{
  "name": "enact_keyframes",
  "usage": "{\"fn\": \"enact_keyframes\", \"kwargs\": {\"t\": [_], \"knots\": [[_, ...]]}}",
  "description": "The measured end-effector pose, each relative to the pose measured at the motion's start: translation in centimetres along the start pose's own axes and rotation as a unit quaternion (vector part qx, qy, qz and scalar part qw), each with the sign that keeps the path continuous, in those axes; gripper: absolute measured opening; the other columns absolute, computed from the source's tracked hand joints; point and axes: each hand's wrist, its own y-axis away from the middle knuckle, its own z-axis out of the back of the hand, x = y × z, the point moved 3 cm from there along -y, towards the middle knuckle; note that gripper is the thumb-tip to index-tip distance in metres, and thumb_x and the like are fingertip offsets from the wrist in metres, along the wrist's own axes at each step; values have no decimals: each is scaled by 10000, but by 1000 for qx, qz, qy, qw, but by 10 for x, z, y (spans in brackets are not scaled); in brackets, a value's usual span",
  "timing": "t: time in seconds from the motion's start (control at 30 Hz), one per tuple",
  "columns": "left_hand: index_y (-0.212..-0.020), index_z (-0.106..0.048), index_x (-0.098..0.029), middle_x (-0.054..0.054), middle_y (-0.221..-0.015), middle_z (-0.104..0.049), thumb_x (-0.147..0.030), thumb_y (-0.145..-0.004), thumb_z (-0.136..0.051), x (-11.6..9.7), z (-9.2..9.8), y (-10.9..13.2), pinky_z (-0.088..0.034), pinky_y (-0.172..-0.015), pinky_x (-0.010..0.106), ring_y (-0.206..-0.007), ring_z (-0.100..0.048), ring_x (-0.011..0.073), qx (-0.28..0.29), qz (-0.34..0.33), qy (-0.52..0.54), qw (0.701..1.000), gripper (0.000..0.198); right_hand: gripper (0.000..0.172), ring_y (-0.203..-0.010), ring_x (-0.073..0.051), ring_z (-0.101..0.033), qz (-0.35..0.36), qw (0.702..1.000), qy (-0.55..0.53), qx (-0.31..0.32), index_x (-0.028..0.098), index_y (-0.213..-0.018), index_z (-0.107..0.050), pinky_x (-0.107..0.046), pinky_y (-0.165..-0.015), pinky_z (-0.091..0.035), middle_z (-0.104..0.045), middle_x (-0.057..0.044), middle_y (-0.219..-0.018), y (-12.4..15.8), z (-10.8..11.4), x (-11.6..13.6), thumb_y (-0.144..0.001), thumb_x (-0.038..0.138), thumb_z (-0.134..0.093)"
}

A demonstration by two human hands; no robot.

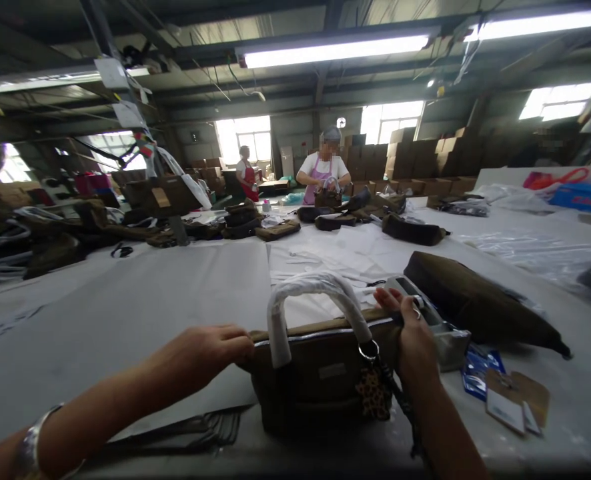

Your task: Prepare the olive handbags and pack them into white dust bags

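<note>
An olive-brown handbag (315, 380) stands upright on the white table (125, 313) in front of me, its zipper shut along the top. Its handles (315, 300) are wrapped in white foam, and a leopard-print charm (374, 395) hangs on its front. My left hand (215, 347) is closed on the bag's left top corner. My right hand (413, 333) grips the right end of the bag, fingers curled over the top edge.
A flat olive bag (480, 307) lies to the right, with paper tags (515, 400) and a blue packet (478, 373) near it. Black straps (190, 433) lie at the front edge. More bags (410, 230) sit farther back, where a person in an apron (323, 175) works. Cartons (425, 157) are stacked behind.
</note>
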Motion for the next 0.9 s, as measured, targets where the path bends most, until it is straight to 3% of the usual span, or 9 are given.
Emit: {"fn": "enact_keyframes", "kwargs": {"t": [0.1,0.2,0.27,0.33,0.47,0.67,0.77,0.83,0.9], "knots": [[-1146,-642,-262,41,-1033,-724,-249,-975,-504,-13,2,-2,-537,-679,228,-783,-688,169,-145,117,140,972,221,553,-1306,-284,-538,244,958,145,-33,195,-1383,-487,-515,-1124,-375,-598,-129,-1372,28,13,29,-907,433,-639],[-1272,-582,-265,53,-1051,-725,-350,-987,-489,-40,1,-4,-568,-677,238,-770,-697,172,-233,139,239,932,311,322,-1179,-251,-607,474,829,296,3,207,-1239,-604,-441,-1051,-442,-667,-95,-1215,70,14,47,-926,276,-641],[-1253,-592,-256,59,-1077,-723,-374,-950,-561,-57,-1,-12,-579,-730,258,-829,-705,191,-236,101,236,937,326,228,-1035,-221,-656,536,757,363,89,215,-1144,-638,-367,-959,-498,-708,-65,-1055,91,2,45,-917,223,-658],[-1179,-621,-252,44,-1048,-732,-362,-901,-645,-66,-3,-23,-574,-773,259,-876,-709,199,-250,80,203,943,300,281,-1006,-218,-658,543,731,397,119,204,-1180,-608,-340,-916,-520,-702,-73,-1043,99,-11,39,-909,230,-677],[-1232,-572,-268,-14,-881,-751,-326,-947,-586,-61,-2,-46,-563,-689,207,-760,-728,152,-273,94,205,935,290,359,-958,-218,-666,479,765,425,75,193,-1240,-559,-328,-832,-557,-658,-105,-1140,87,-28,32,-913,287,-671],[-1248,-608,-243,55,-1055,-754,-262,-975,-517,-53,10,-55,-551,-782,221,-859,-736,158,-314,12,153,937,288,106,-839,-146,-691,459,780,390,169,263,-1024,-651,-232,-807,-538,-717,3,-961,72,-28,50,-940,205,-621],[-1068,-685,-187,72,-854,-765,-374,-1003,-467,-49,7,-59,-541,-725,236,-790,-734,184,-190,59,258,946,296,72,-827,-140,-701,403,801,392,207,261,-995,-647,-209,-775,-529,-727,14,-915,68,-23,58,-960,243,-587],[-963,-683,-163,75,-749,-757,-487,-1006,-425,-49,-3,-63,-526,-618,230,-657,-730,182,-25,96,452,886,416,100,-829,-141,-706,347,820,387,240,263,-1004,-636,-208,-760,-530,-730,15,-922,69,-20,58,-980,283,-541],[-879,-675,-142,106,-745,-766,-573,-975,-443,-52,-8,-65,-518,-578,226,-656,-744,203,79,83,636,763,499,140,-884,-154,-710,293,834,373,281,272,-1074,-619,-223,-784,-534,-727,6,-1020,72,-20,55,-968,328,-547]]}}
